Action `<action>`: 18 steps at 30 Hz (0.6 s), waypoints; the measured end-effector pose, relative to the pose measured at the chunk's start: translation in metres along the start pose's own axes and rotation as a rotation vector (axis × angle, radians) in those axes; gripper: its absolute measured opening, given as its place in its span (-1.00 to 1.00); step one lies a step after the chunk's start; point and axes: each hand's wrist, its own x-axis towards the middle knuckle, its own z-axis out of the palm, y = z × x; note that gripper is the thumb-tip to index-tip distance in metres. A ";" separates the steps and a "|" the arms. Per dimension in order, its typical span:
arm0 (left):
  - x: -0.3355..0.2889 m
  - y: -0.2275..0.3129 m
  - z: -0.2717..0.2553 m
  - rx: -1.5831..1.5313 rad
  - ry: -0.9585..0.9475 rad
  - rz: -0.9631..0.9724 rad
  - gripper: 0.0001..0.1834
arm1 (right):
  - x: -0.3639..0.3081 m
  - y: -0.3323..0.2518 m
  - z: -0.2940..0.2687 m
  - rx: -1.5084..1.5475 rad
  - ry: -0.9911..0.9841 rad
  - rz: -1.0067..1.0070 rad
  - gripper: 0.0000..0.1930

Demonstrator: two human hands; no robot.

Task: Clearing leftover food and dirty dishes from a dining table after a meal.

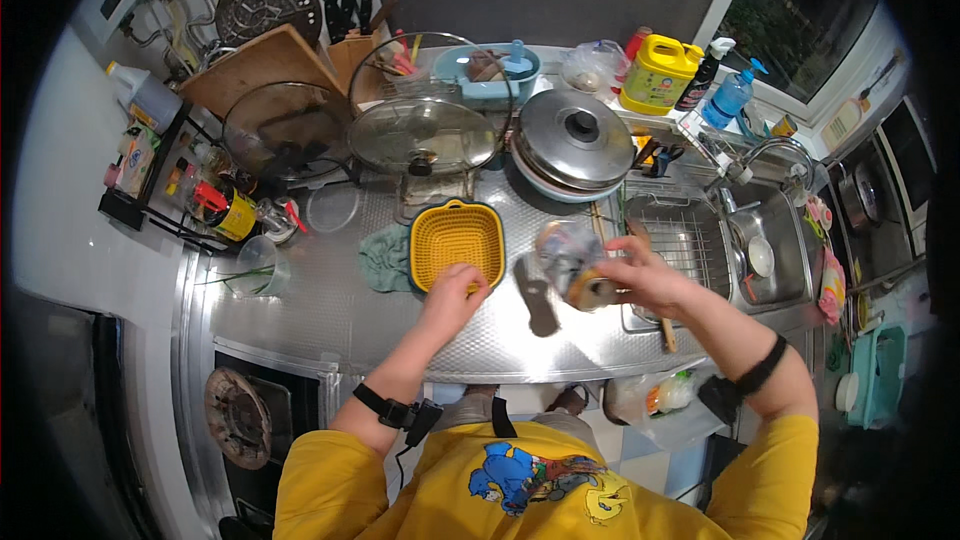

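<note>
Left hand (pixel 455 290) at basket (pixel 456 235), bowl (pixel 760 256) in sink (pixel 787 240)

Worktop (pixel 330 325) surroundings. Rear, left to right: cutting board (pixel 258 78), glass lids (pixel 395 143), metal lid (pixel 560 145). Rear right, side by side: yellow jug (pixel 658 78), dark spray bottle (pixel 702 82), blue pump bottle (pixel 731 100). Right: wire rack (pixel 682 223) beside sink (pixel 787 286), the latter containing a white bowl (pixel 761 256). Left: clear cup (pixel 270 262) with green stalks (pixel 247 273).

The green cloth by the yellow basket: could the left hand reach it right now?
Probably yes. The green cloth lies close to the left hand, its left part uncovered; only a corner of the yellow basket seems in between, though the basket may hide the cloth's right edge.
</note>
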 end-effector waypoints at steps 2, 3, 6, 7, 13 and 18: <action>-0.010 -0.023 -0.026 0.106 0.025 0.000 -0.86 | 0.037 0.006 0.051 0.020 -0.035 0.019 -0.41; -0.015 -0.039 -0.032 0.107 0.029 -0.002 -0.86 | 0.057 0.013 0.079 0.029 -0.009 0.018 -0.38; -0.029 -0.075 -0.039 0.167 0.048 -0.015 -0.80 | 0.116 0.041 0.133 0.073 0.062 0.062 -0.37; -0.028 -0.072 -0.039 0.118 0.019 -0.042 -0.75 | 0.127 0.049 0.141 0.119 0.106 0.034 -0.38; -0.026 -0.058 -0.051 -0.010 0.014 -0.026 -0.73 | 0.134 0.072 0.169 0.147 0.232 -0.167 -0.64; -0.002 0.014 -0.058 -0.022 0.137 0.021 -0.89 | 0.062 0.110 0.118 -0.066 0.441 -0.349 -0.64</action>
